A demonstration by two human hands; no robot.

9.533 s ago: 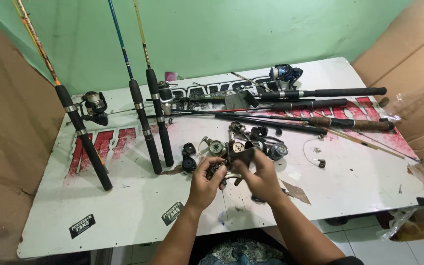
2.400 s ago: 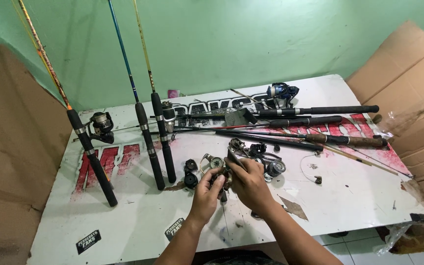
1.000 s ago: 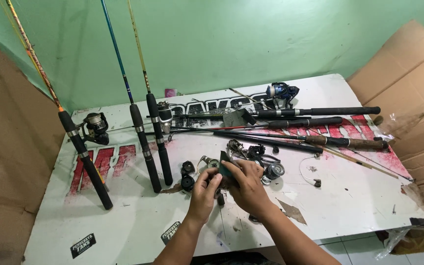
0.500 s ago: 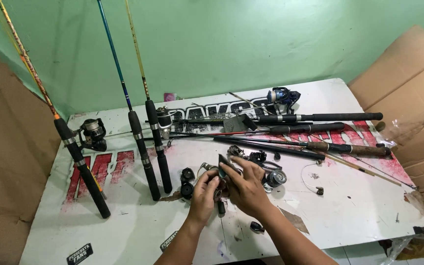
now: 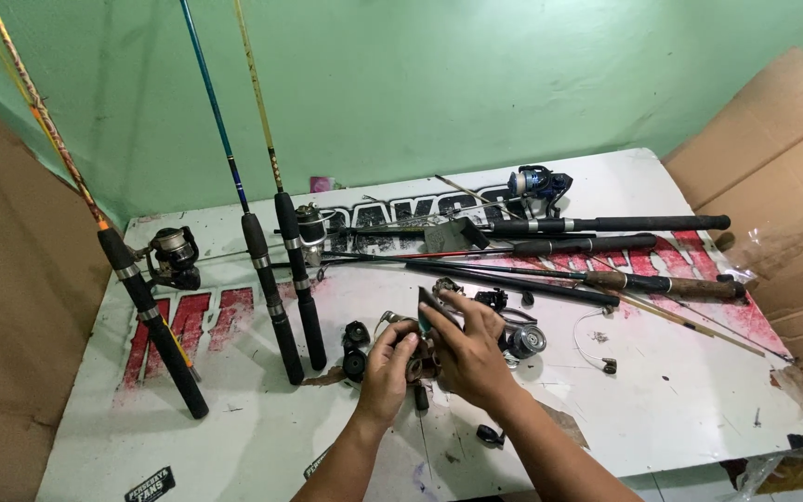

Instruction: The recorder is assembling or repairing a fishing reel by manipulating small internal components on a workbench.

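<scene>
- Both hands meet over the white surface (image 5: 234, 437), working on a small reel (image 5: 417, 358) held just above it, near the front middle
- Left hand (image 5: 385, 370): grip closed around the reel's left side, fingers curled over the top
- Right hand (image 5: 468, 351): grip pressed on the reel from the right, fingertips pinching a thin dark tool (image 5: 427, 305) that sticks up
- Loose reel parts (image 5: 355, 349) lie just left of the hands; a spool (image 5: 525, 340) lies just right
- Three rods (image 5: 276, 297) lean against the green wall (image 5: 420, 84) at left, one with a black reel (image 5: 174, 257)
- More rods (image 5: 606, 224) lie flat behind the hands, a blue reel (image 5: 536, 181) beside them
- Cardboard (image 5: 783, 177) stands at right
</scene>
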